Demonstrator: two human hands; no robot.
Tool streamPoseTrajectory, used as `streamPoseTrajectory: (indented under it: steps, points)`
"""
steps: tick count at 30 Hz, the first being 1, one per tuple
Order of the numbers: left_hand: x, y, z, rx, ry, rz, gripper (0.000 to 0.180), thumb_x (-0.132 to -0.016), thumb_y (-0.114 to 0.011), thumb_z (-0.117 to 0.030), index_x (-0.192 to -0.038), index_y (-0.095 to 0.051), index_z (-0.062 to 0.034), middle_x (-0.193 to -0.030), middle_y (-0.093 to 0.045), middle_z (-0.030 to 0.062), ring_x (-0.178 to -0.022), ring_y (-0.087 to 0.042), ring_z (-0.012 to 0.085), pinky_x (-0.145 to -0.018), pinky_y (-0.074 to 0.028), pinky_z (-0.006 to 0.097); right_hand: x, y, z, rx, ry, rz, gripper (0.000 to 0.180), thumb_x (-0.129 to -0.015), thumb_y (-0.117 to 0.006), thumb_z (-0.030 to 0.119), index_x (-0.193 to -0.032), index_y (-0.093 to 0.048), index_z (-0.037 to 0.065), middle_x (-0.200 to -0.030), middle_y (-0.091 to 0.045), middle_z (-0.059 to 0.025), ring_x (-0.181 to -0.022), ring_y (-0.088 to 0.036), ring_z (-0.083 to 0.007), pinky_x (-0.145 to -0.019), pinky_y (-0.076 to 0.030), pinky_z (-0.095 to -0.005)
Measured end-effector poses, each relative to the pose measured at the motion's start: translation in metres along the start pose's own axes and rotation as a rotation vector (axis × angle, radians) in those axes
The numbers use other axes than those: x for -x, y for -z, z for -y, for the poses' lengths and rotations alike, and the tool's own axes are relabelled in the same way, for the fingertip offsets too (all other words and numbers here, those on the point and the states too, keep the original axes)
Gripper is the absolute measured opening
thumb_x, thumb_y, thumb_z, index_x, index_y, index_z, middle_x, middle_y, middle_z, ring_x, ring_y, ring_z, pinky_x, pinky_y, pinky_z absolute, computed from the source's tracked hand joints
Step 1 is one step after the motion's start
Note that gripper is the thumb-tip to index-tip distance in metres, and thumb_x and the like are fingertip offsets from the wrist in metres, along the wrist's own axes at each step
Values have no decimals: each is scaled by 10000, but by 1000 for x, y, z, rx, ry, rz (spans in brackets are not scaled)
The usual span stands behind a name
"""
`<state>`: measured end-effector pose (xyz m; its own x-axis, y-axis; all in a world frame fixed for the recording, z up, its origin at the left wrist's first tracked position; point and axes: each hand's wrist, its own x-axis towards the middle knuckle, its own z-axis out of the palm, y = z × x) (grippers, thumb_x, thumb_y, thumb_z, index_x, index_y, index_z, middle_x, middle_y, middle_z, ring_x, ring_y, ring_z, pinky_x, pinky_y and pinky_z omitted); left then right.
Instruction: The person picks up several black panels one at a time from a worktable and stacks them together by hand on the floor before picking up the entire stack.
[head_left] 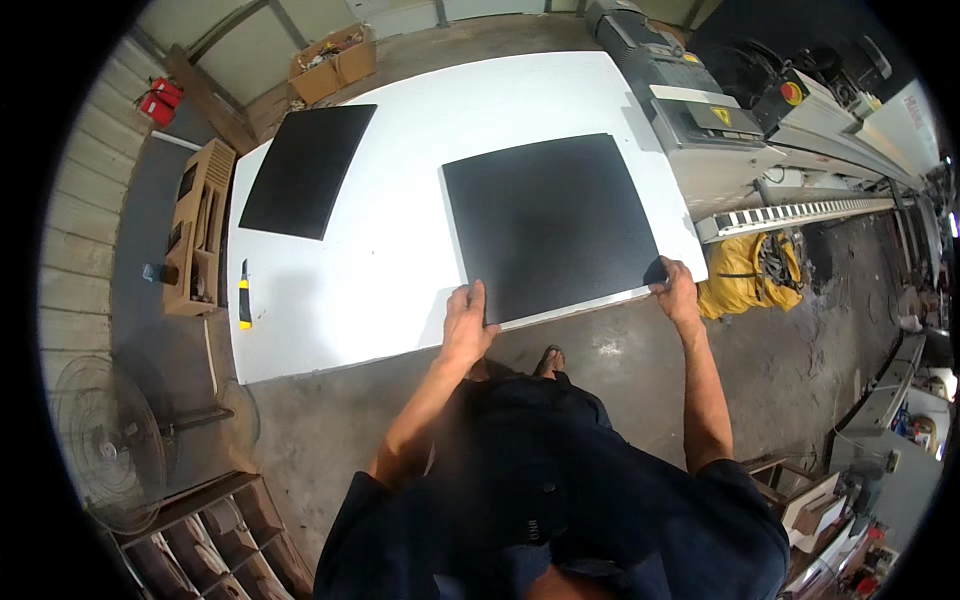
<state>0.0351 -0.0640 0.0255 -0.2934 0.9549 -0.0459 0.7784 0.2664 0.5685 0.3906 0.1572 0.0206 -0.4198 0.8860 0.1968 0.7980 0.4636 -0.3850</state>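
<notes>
At centre frame, the left hand (pixel 467 322) and right hand (pixel 677 291) grip the near edge of a black panel (pixel 548 226) lying on the white table (pixel 390 250); another black panel (pixel 308 168) lies untouched at upper left.

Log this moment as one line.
left hand: grips black panel near edge | right hand: grips its right corner | panel: flat on white table | second black sheet: untouched
</notes>
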Motion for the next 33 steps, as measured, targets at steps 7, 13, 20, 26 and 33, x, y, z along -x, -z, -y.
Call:
streamPoseTrajectory:
  steps: [7,13,20,26,33]
  points:
    - [-5,-6,1,-95,-64,-77,770,-712,-746,-83,-1375,-397,96,-1232,-475,279,-1125,-479,430,-973,-427,437,-16,-7,-10,-89,94,-16,468,-643,-753,55,-1088,-626,-17,-956,-647,-192,-893,-633,-373,-800,-520,-419]
    - [-11,-3,-2,-83,19,-5,770,-710,-748,-89,-1370,-399,95,-1201,-498,262,-1107,-491,411,-958,-440,445,-18,-4,-12,-119,79,20,434,-640,-767,70,-1043,-639,-28,-930,-651,-201,-875,-639,-368,-774,-519,-415]
    - [-18,7,23,-165,-12,-18,780,-707,-739,-89,-1389,-395,68,-1213,-494,252,-1122,-497,401,-968,-448,439,-1,-14,-3,-109,100,-3,416,-642,-802,96,-1003,-636,-27,-935,-639,-193,-883,-624,-373,-760,-510,-425]
    - [-18,23,12,-212,7,54,787,-679,-753,-88,-1362,-414,108,-1151,-519,232,-1079,-518,371,-928,-469,420,4,-8,10,-172,41,3,436,-641,-803,105,-1027,-638,-15,-919,-632,-186,-880,-612,-374,-764,-494,-427]
    - [-15,17,22,-168,-45,13,801,-676,-774,-98,-1363,-413,98,-1169,-519,257,-1090,-516,394,-940,-459,432,8,-13,7,-154,38,-14,438,-663,-786,119,-1052,-632,-10,-950,-628,-186,-917,-605,-370,-803,-493,-424]
